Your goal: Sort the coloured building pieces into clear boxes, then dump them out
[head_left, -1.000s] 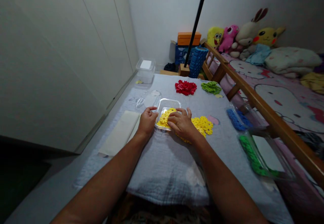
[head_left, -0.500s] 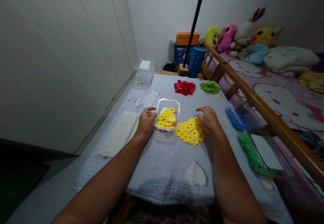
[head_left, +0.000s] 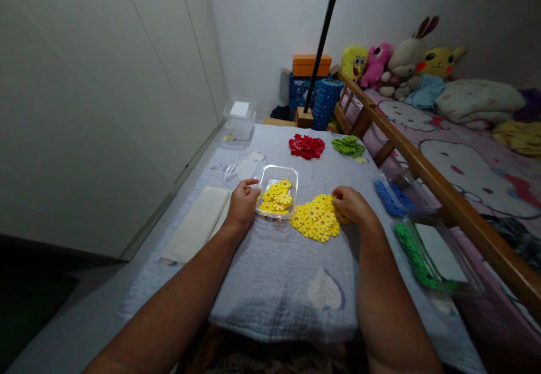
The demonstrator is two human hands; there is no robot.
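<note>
**Hands at a tub of yellow pieces on a grey blanket**

White cupboard doors [head_left: 105, 81] fill the left side, and a bed [head_left: 465, 137] with a patterned pink sheet fills the right, soft toys [head_left: 406, 58] lined up at its far end. Between them lies a grey quilted blanket [head_left: 274, 272], with the bed's wooden rail [head_left: 443, 194] running along its right edge. A black pole [head_left: 323, 30] rises at the far end.

Both bare forearms reach in from the bottom. The left hand [head_left: 243, 205] rests on the blanket against the left side of a clear plastic tub [head_left: 291, 169], its fingers curled together and the thumb laid along the tub's near-left rim. The tub sits at the middle of the blanket and holds a layer of yellow flower-shaped pieces [head_left: 276, 196].

Just right of the tub, almost touching it, is a loose yellow pile [head_left: 315, 223] of the same pieces. The right hand [head_left: 353, 205] lies on the pile's right edge, fingers bent and close together with the tips on the pieces. Whether they pinch one cannot be told.

Left of the left hand lies a white folded sheet [head_left: 198, 225], and a clear lid [head_left: 245, 165] sits beyond it. By the rail are two clear trays, one with blue pieces [head_left: 391, 196], one with green pieces [head_left: 418, 255]. Farther back lie a red pile [head_left: 306, 146] and a green pile [head_left: 349, 146], well apart from the hands.
</note>
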